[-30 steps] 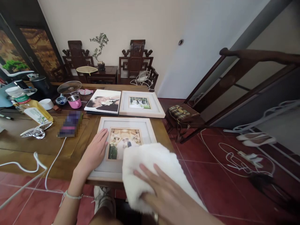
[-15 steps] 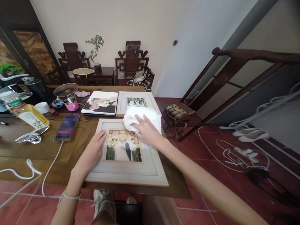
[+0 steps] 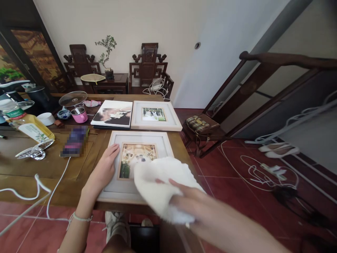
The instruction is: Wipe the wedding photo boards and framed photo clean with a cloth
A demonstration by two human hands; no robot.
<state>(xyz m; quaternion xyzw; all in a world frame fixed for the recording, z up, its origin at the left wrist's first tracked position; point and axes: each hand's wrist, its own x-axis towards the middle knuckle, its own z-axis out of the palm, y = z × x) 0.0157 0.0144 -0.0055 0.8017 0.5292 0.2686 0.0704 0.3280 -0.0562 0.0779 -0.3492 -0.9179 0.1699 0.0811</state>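
Observation:
A pale wooden picture frame (image 3: 113, 188) lies flat at the table's near edge, with a couple's wedding photo in its middle. My left hand (image 3: 105, 165) rests on the frame's left side, its fingers stretched out flat along the border. In my right hand (image 3: 189, 200), blurred by motion, is a fluffy white cloth (image 3: 163, 175). The cloth covers the lower right part of the frame and of the photo. Whether it touches the glass all over, I cannot tell.
Behind lie a second picture frame (image 3: 172, 116) and a photo album (image 3: 113, 112). To the left are a phone (image 3: 75, 140) on a white cable, a silver hair claw (image 3: 37, 151), an oil bottle (image 3: 34, 126) and a pink cup (image 3: 79, 115). A chair (image 3: 252, 80) stands at right.
My right hand has swept the white cloth from the frame's far right side toward me and rightward. The rear frame's photo is uncovered now. My left hand stays at the left edge.

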